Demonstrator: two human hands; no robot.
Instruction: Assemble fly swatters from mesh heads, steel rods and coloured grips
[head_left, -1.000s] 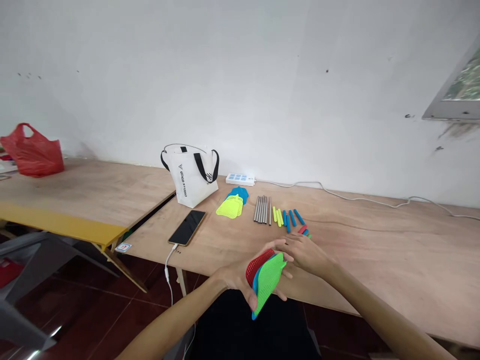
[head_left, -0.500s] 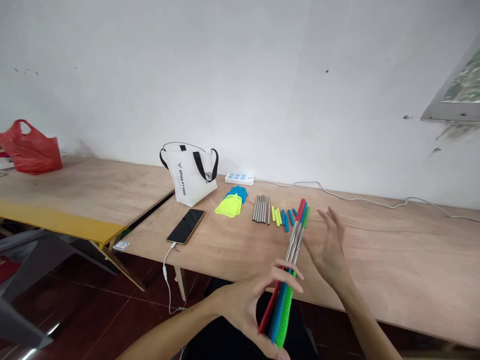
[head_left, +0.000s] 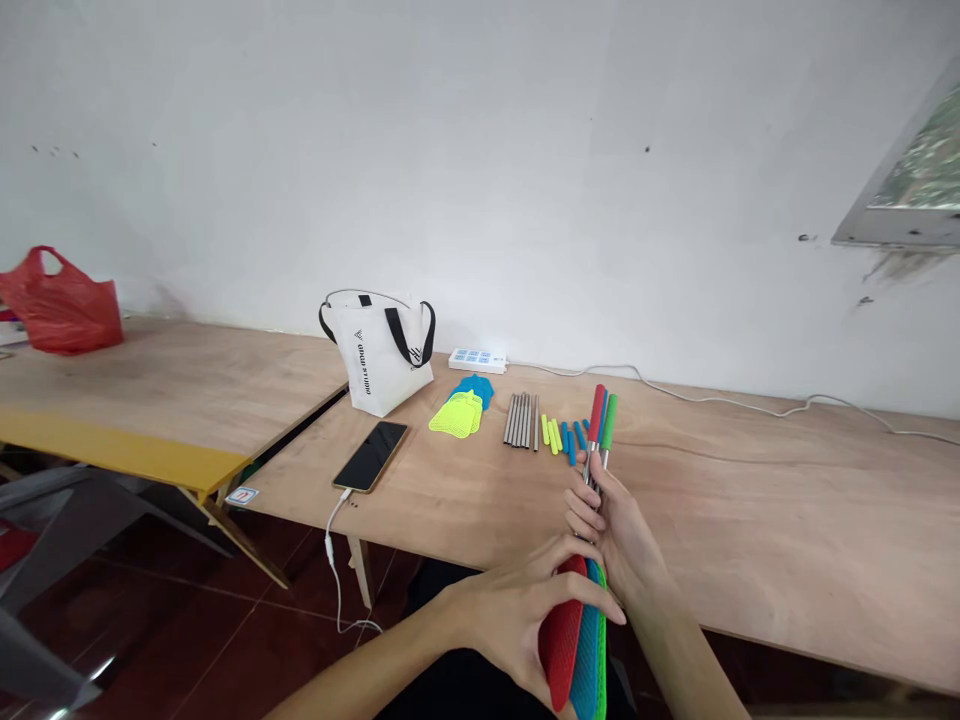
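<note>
A bundle of fly swatters (head_left: 564, 630) in red, blue and green is held upright over the table's front edge. My left hand (head_left: 517, 610) is curled around their flat mesh heads, fingers across the front. Higher up, my right hand (head_left: 611, 520) is wrapped round the thin metal rods, just under the coloured grips (head_left: 596, 415). On the table behind the grips lie loose blue tubes (head_left: 568, 442) and yellow-green tubes (head_left: 551, 432). Several metal rods (head_left: 519, 420) lie in a row to their left. Farther left are yellow swatter heads (head_left: 455, 414) and blue swatter heads (head_left: 475, 388).
A phone (head_left: 371, 456) with a white cable lies near the table's left front. Behind it stand a white bag (head_left: 382, 360) with black handles and a power strip (head_left: 478, 360) by the wall. A red plastic bag (head_left: 64, 305) sits on another table (head_left: 180, 375).
My right hand has moved in from the right and closed on the metal rods. The swatters have swung more upright, with their mesh faces turned more into view.
</note>
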